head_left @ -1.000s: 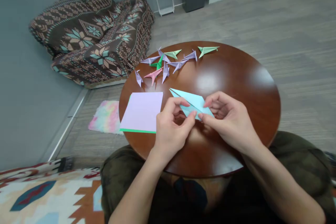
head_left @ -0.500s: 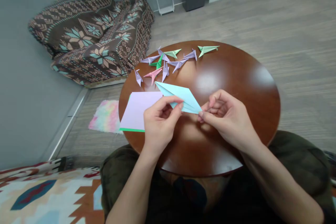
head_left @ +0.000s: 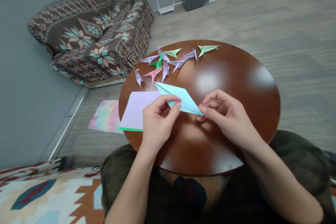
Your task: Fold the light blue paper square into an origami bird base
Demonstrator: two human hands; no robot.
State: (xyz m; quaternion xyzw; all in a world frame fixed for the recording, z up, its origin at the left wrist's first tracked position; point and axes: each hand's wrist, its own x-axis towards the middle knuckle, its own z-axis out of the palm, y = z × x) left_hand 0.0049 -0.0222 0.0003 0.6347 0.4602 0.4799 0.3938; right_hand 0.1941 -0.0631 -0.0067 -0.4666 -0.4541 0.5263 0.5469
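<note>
My left hand [head_left: 159, 124] and my right hand [head_left: 225, 119] hold a light blue folded origami paper [head_left: 181, 100] above the table, a long kite shape with its point toward the upper left. My left fingers grip its near edge, and my right fingertips pinch its right tip. Just left of it, a lilac paper sheet [head_left: 138, 110] lies on a green sheet [head_left: 131, 130], partly hidden by my left hand. Several folded paper birds, lilac, green and pink, such as a pale green one [head_left: 207, 49], stand along the far side of the round wooden table [head_left: 231, 77].
A patterned brown blanket [head_left: 89, 38] covers a low seat by the grey wall [head_left: 34, 94]. A tie-dye cloth [head_left: 105, 116] lies on the floor by the table. A patterned rug [head_left: 49, 196] lies at lower left, and my dark green lap [head_left: 118, 168] is below the table.
My left hand has moved left, and the blue paper has shifted with it, its point now further left, above the lilac sheet. My right hand has moved only slightly.
</note>
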